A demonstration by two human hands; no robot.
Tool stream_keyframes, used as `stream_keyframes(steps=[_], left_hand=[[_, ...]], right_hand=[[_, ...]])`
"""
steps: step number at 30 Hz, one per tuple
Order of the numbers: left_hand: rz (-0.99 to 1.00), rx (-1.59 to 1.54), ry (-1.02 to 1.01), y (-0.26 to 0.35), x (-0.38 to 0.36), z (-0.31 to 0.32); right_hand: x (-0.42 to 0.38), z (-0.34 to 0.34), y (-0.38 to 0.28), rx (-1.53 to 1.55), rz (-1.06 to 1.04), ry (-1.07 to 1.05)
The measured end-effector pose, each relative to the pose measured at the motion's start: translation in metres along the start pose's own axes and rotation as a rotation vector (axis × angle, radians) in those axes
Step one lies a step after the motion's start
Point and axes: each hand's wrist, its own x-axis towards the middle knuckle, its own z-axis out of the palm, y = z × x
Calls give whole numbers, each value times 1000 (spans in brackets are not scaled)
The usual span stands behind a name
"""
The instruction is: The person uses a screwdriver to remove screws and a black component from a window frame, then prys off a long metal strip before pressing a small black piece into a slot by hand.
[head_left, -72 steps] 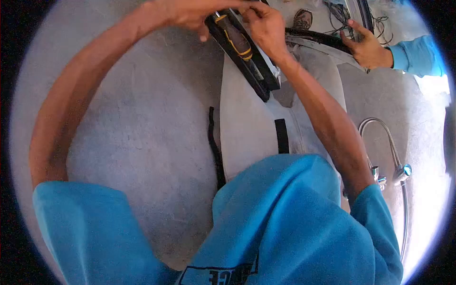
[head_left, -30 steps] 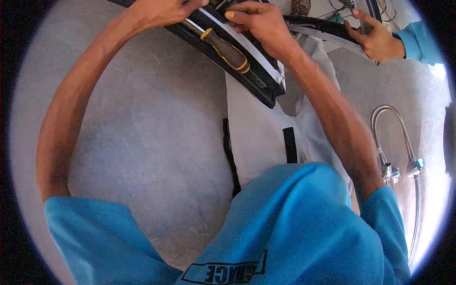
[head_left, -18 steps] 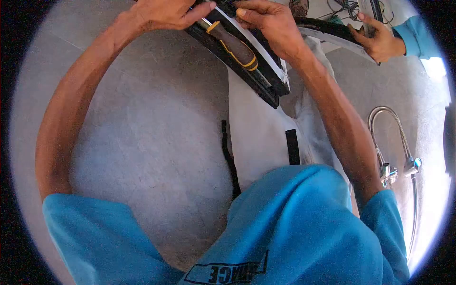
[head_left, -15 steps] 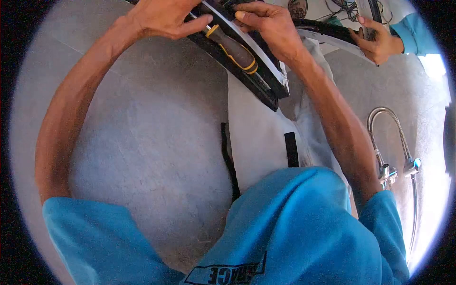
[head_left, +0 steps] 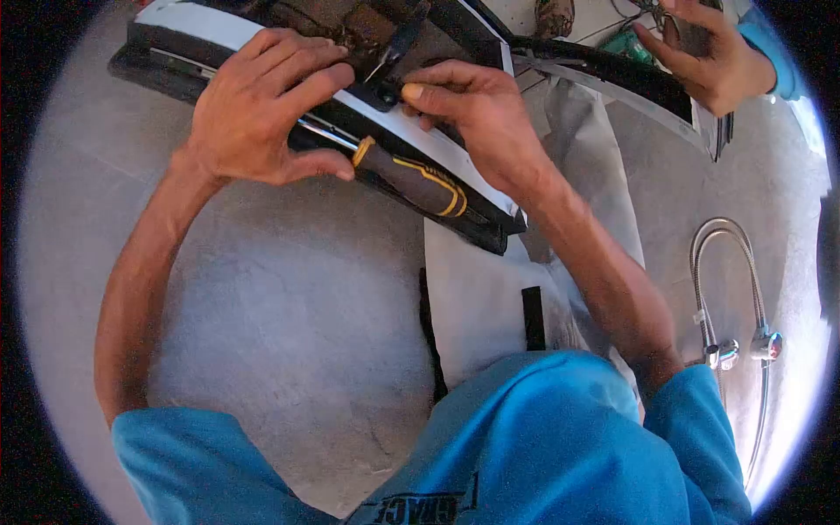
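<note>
A black and white framed part (head_left: 402,131) lies slantwise across the upper middle. A screwdriver (head_left: 416,182) with a dark and yellow handle rests along its near edge. My left hand (head_left: 262,109) lies over the frame with its fingers spread and its thumb near the screwdriver's shaft. On the frame's inner side, my right hand (head_left: 472,109) has thumb and index finger together beside a small black fitting (head_left: 376,94). Anything between those fingertips is too small to make out.
Another person's hand (head_left: 700,57) is at the upper right, by a second black and white frame piece (head_left: 604,77). A metal hose with fittings (head_left: 722,354) lies on the right. A shoe (head_left: 554,16) shows at the top.
The frame and screwdriver appear lower in view, and more of the frame shows. My left hand has moved down, its fingers over the frame. The other person's hand has shifted up slightly.
</note>
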Motion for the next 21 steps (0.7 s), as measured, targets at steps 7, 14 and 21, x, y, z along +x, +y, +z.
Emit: stream_keyframes(steps=[7, 14, 21], left_hand=[[-49, -76, -12, -1, 8, 1], [-88, -104, 24, 8, 2, 5], [-62, -65, -7, 4, 0, 9]], right_hand=[[-4, 9, 1, -231, -167, 82], [-7, 5, -16, -655, -266, -24], [-8, 1, -17, -734, -314, -28]])
